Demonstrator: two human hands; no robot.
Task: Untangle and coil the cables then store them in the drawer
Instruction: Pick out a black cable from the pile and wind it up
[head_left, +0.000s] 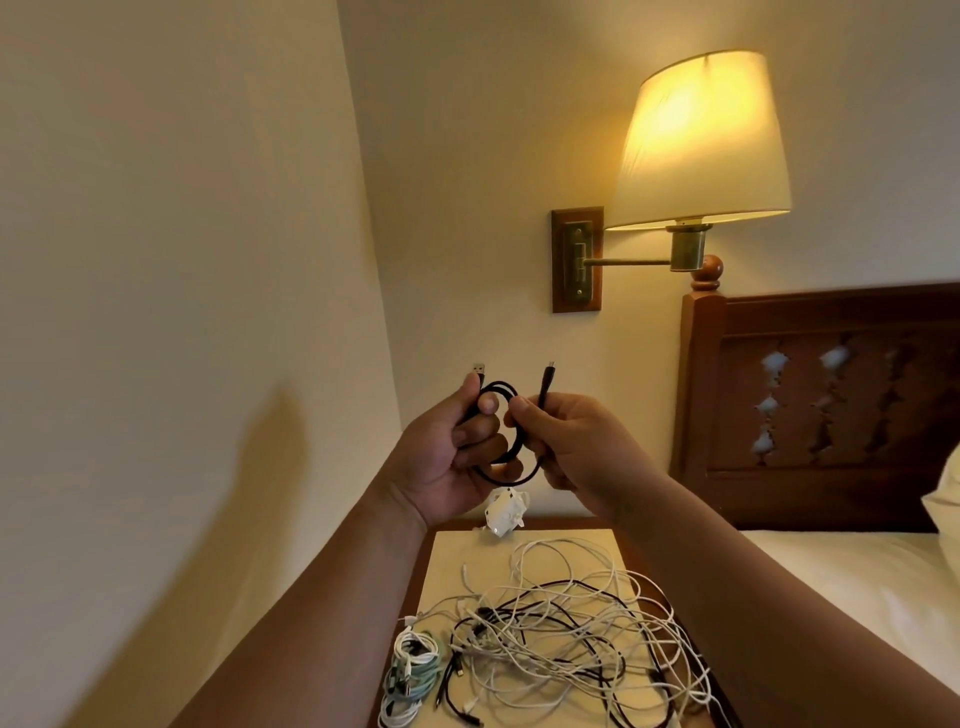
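Black cable (500, 385): left hand (452, 460) grips its coil, right hand (571, 441) seemingly pinches the free end.

bare left hand (451, 460), bare right hand (576, 441)

bedside table (452, 558) | tangled white and black cables (561, 639) | coiled bundle (410, 670) front-left | white adapter (501, 514) at rear edge

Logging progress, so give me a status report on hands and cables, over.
Left hand grips coiled black cable; right hand pinches its loose end. Tangled cables on nightstand. Nothing blocking.
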